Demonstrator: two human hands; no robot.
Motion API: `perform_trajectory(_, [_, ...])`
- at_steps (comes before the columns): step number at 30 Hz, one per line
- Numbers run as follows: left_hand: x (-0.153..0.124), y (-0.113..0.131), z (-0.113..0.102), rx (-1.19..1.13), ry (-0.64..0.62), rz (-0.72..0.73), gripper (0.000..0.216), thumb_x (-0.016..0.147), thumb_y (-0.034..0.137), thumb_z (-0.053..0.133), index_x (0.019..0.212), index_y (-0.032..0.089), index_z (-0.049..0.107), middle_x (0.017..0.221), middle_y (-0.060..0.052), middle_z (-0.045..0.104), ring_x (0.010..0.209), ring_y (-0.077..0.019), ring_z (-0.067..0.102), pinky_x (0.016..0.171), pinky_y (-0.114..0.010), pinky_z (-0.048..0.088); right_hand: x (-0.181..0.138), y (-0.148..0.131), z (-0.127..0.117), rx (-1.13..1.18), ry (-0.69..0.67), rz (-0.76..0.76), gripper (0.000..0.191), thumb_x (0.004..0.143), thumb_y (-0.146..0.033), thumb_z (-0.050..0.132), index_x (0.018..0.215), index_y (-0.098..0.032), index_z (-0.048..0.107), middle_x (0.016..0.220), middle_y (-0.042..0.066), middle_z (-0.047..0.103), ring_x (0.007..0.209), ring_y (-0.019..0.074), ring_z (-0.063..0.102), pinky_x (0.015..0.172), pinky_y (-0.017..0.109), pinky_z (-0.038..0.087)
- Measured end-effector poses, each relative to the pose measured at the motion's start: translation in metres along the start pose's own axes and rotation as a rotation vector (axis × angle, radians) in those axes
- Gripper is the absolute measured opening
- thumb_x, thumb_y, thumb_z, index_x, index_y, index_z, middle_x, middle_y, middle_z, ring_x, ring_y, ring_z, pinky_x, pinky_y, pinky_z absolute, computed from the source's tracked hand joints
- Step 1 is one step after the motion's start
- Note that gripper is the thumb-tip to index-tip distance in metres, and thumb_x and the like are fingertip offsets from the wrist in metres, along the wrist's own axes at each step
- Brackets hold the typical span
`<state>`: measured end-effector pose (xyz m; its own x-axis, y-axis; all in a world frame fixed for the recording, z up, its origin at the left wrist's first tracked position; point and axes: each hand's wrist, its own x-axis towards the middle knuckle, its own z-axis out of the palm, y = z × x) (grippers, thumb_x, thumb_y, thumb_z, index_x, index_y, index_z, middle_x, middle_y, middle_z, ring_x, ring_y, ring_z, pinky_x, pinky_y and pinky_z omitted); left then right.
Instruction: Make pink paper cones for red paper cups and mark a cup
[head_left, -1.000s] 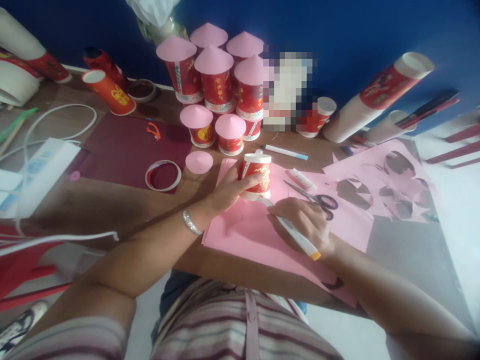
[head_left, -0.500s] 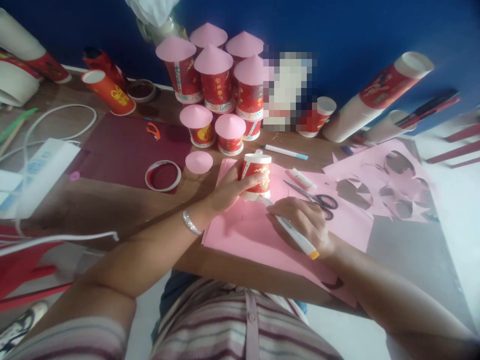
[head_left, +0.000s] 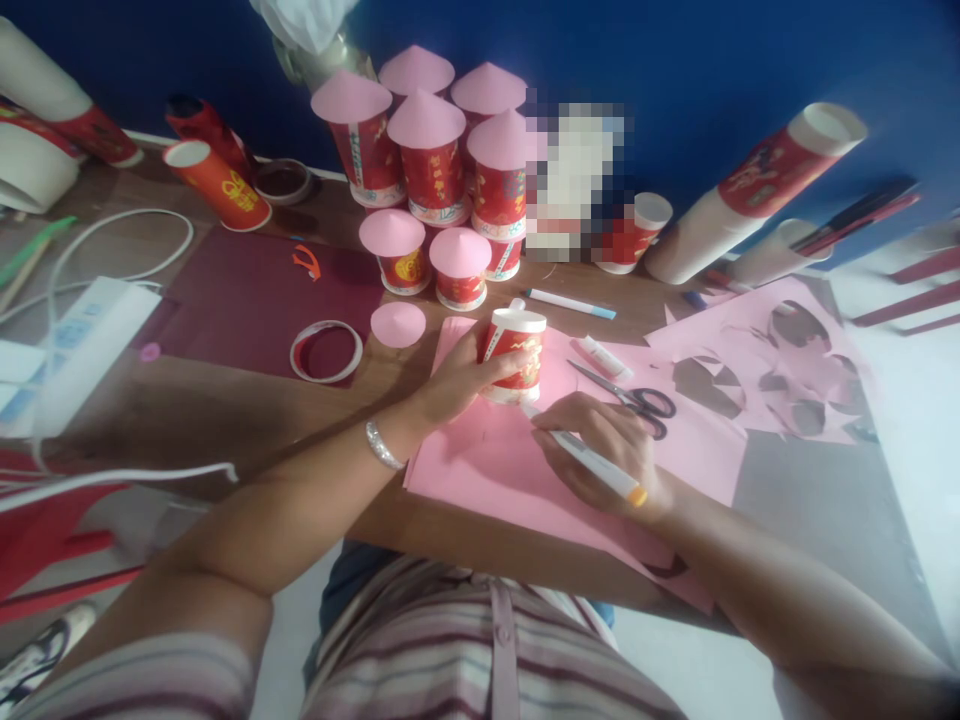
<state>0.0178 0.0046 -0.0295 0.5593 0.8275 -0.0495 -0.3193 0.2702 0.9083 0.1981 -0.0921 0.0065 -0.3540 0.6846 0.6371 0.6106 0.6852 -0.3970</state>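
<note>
My left hand (head_left: 480, 372) is wrapped round a short red paper tube (head_left: 521, 342) with white rims, held upright over the pink paper (head_left: 487, 470). Between the fingers of my right hand (head_left: 600, 445) sits a white marker pen (head_left: 592, 465) with a yellow end. Its tip is at the tube's lower white band; whether it touches I cannot tell. Beyond my right hand, scissors (head_left: 637, 400) with dark handles and a white glue stick (head_left: 602, 357) lie on the pink paper.
Red tubes with pink cone tops (head_left: 427, 130) stand stacked at the back. A white and blue marker (head_left: 571, 304), a loose pink cone (head_left: 398, 324) and a tape ring (head_left: 326, 350) lie nearby. Cut pink sheets (head_left: 750, 335) are at right, a power strip (head_left: 79, 345) at left.
The yellow end of the marker pen has shifted slightly up and to the right as my right hand tilts it. The tube in my left hand has turned or shifted very slightly.
</note>
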Motion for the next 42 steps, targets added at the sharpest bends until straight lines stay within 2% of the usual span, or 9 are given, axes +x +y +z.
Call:
perform_trajectory(6, [0.002,0.001,0.001,-0.024,-0.010,0.037,0.031,0.086,0.035,0.081,0.108,0.018,0.068,0.095,-0.003,0.067,0.086,-0.0154,0.064,0.078,-0.028,0.053,0.000,-0.001,-0.004,0.052,0.004,0.071,0.006,0.100,-0.016,0.060,0.099,-0.021,0.064,0.079,0.001,0.071,0.064,0.0119,0.068,0.056,0.024,0.053])
perform_trajectory(9, [0.003,0.003,0.003,-0.085,0.014,0.066,0.032,0.084,0.034,0.081,0.108,0.017,0.069,0.098,-0.005,0.068,0.091,-0.0174,0.066,0.083,-0.031,0.055,0.000,0.004,-0.005,0.046,0.064,-0.019,0.009,0.098,-0.014,0.062,0.103,-0.020,0.065,0.080,0.001,0.071,0.066,0.0141,0.069,0.059,0.026,0.056])
perform_trajectory(12, [0.003,0.006,0.006,-0.136,0.034,0.063,0.031,0.084,0.033,0.080,0.108,0.017,0.069,0.100,-0.005,0.069,0.096,-0.0196,0.068,0.086,-0.034,0.057,-0.001,0.013,-0.003,-0.011,0.128,-0.130,0.018,0.099,-0.015,0.061,0.116,-0.021,0.065,0.088,0.004,0.072,0.073,0.0171,0.072,0.063,0.030,0.060])
perform_trajectory(17, [0.002,0.006,0.005,-0.186,0.059,0.052,0.028,0.087,0.031,0.075,0.112,0.019,0.068,0.097,-0.002,0.071,0.092,-0.0184,0.071,0.087,-0.034,0.058,-0.004,0.024,0.003,-0.076,0.122,-0.119,0.034,0.100,-0.016,0.061,0.134,-0.022,0.060,0.106,0.009,0.076,0.096,0.0241,0.076,0.081,0.042,0.066])
perform_trajectory(21, [0.000,0.005,0.003,-0.175,0.017,0.010,0.036,0.088,0.039,0.075,0.117,0.020,0.065,0.094,-0.003,0.071,0.092,-0.0223,0.074,0.090,-0.041,0.060,-0.005,0.024,0.006,-0.063,0.092,-0.130,0.032,0.100,-0.016,0.063,0.132,-0.018,0.061,0.113,0.014,0.077,0.101,0.0253,0.077,0.081,0.038,0.066])
perform_trajectory(25, [-0.001,0.006,0.003,-0.137,0.020,-0.060,0.048,0.082,0.039,0.083,0.121,0.021,0.062,0.101,-0.003,0.070,0.089,-0.0210,0.074,0.087,-0.041,0.061,-0.005,0.023,0.005,-0.013,0.092,-0.150,0.032,0.101,-0.016,0.061,0.132,-0.021,0.061,0.114,0.012,0.077,0.097,0.0227,0.078,0.075,0.034,0.066])
perform_trajectory(32, [0.003,0.000,0.000,-0.165,0.060,0.013,0.040,0.081,0.034,0.084,0.113,0.017,0.067,0.105,-0.007,0.072,0.098,-0.0220,0.070,0.090,-0.036,0.056,-0.001,0.015,0.002,-0.018,0.134,-0.180,0.023,0.097,-0.013,0.064,0.120,-0.019,0.065,0.084,0.003,0.070,0.072,0.0167,0.071,0.063,0.030,0.061])
perform_trajectory(42, [0.002,0.002,0.001,-0.085,0.032,-0.005,0.045,0.081,0.040,0.084,0.115,0.019,0.065,0.098,-0.005,0.071,0.088,-0.0201,0.069,0.082,-0.034,0.055,-0.001,0.014,0.005,-0.003,0.143,-0.191,0.023,0.091,-0.006,0.068,0.111,-0.015,0.064,0.080,0.004,0.072,0.065,0.0164,0.069,0.057,0.029,0.059])
